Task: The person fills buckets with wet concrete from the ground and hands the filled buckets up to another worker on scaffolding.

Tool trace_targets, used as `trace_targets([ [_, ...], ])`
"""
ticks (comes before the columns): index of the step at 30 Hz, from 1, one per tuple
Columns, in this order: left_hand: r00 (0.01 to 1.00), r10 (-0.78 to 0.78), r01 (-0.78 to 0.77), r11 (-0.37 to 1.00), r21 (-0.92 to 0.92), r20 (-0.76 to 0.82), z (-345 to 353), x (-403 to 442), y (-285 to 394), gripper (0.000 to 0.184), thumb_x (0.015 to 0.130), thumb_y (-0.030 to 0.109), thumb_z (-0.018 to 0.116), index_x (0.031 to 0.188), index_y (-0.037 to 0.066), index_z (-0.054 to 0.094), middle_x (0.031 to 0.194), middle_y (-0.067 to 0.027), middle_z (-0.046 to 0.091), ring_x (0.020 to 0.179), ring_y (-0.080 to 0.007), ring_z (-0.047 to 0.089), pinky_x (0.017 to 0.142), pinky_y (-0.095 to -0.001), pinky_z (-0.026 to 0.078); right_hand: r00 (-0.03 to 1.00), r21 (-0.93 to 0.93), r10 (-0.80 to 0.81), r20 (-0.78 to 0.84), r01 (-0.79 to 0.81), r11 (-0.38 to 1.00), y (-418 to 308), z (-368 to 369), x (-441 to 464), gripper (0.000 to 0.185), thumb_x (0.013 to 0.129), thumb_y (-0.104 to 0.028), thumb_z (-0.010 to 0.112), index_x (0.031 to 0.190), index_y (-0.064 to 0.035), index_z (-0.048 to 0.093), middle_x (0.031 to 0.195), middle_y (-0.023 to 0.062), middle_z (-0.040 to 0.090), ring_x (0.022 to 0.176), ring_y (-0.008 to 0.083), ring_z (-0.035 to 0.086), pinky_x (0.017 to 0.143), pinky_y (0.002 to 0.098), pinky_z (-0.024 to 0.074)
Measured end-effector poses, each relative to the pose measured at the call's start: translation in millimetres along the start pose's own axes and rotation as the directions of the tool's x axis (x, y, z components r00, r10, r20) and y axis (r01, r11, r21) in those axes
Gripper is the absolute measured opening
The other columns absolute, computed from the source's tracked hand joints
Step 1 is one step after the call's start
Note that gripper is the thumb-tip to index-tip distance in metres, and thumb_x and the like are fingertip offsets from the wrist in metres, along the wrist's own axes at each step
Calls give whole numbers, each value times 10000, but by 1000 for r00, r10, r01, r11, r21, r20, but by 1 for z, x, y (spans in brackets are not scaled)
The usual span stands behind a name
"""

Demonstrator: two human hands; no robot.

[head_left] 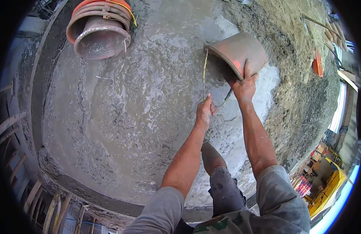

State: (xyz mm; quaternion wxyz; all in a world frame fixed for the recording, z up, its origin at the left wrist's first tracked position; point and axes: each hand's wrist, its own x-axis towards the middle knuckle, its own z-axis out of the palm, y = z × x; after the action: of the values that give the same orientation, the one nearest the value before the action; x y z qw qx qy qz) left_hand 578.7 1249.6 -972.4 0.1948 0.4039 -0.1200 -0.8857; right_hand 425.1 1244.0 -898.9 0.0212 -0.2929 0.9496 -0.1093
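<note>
At half past one, a grey-smeared, reddish cylindrical bucket (246,48) is tilted, mouth toward eight o'clock, over wet grey slurry (110,117). The left hand (205,112) curls around its thin yellowish handle (205,74); the right hand (244,86) pinches its rim (224,58).

We list: wet cement-like mix (110,128), dial centre to nine o'clock: rough, pitted, glossy where wet. Bucket (248,48), between one and two: plastic or rubber, we cannot tell which; matt, fairly smooth, smeared. Stacked buckets (100,42), between ten and eleven: similar walls, crusted film. Sand heap (293,93), near three: matt, grainy. Slats (32,196), at eight o'clock: wood, rough, matt. Sleeves (280,191), four and six: cloth, matt, creased.
</note>
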Motion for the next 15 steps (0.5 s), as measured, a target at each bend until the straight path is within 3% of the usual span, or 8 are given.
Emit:
trace_targets([
  [2,998,36,-38,998,-44,-50,-1,-38,1,504,878,445,531,517,140,357,481,10,325,460,-133,353,519,-278,302,972,16,-198,-124,201,979,-7,4,-32,778,706,-42,595,1400,-253,314,1180,441,346,917,536,525,800,471,475],
  [3,997,65,-67,998,-21,-49,-17,-54,2,497,876,428,538,514,141,357,481,11,325,460,-130,351,513,-277,294,978,23,-161,-136,165,986,-11,2,-54,778,684,7,558,1391,-231,337,1154,401,411,983,517,509,825,465,467],
  [6,992,60,-57,998,34,-112,-78,-133,-5,471,878,363,548,508,142,356,487,15,326,461,-121,343,491,-269,271,982,218,-174,70,155,963,7,-3,-108,795,648,51,520,1383,-200,355,1153,369,458,1049,484,499,857,444,459],
  [8,978,65,-60,998,33,-199,-143,-198,-25,470,879,349,549,507,144,348,490,16,327,466,-118,346,490,-272,261,950,328,-247,191,175,928,-1,14,-171,773,671,108,422,1381,-193,368,1208,222,525,1111,427,497,867,402,458],
  [9,966,60,-56,998,25,-252,-174,-228,-33,468,881,340,547,508,143,345,492,17,328,471,-116,348,493,-273,257,903,263,-413,117,373,890,-19,27,-211,776,670,102,441,1389,-175,349,1181,254,526,1079,440,510,886,399,446],
  [12,931,121,-167,980,-109,-343,-236,-307,-57,461,876,328,558,509,141,351,504,14,348,489,-112,358,500,-269,255,870,292,-431,239,359,886,-47,44,-320,853,614,93,482,1410,-132,274,1151,345,475,1018,507,478,864,465,438],
  [15,851,141,-239,961,-135,-506,-248,-378,-66,428,867,306,571,525,134,380,521,16,368,498,-108,356,500,-267,252,810,362,-496,314,381,851,-51,42,-385,853,616,83,476,1415,-127,263,1141,351,475,1000,511,482,863,467,438],
])
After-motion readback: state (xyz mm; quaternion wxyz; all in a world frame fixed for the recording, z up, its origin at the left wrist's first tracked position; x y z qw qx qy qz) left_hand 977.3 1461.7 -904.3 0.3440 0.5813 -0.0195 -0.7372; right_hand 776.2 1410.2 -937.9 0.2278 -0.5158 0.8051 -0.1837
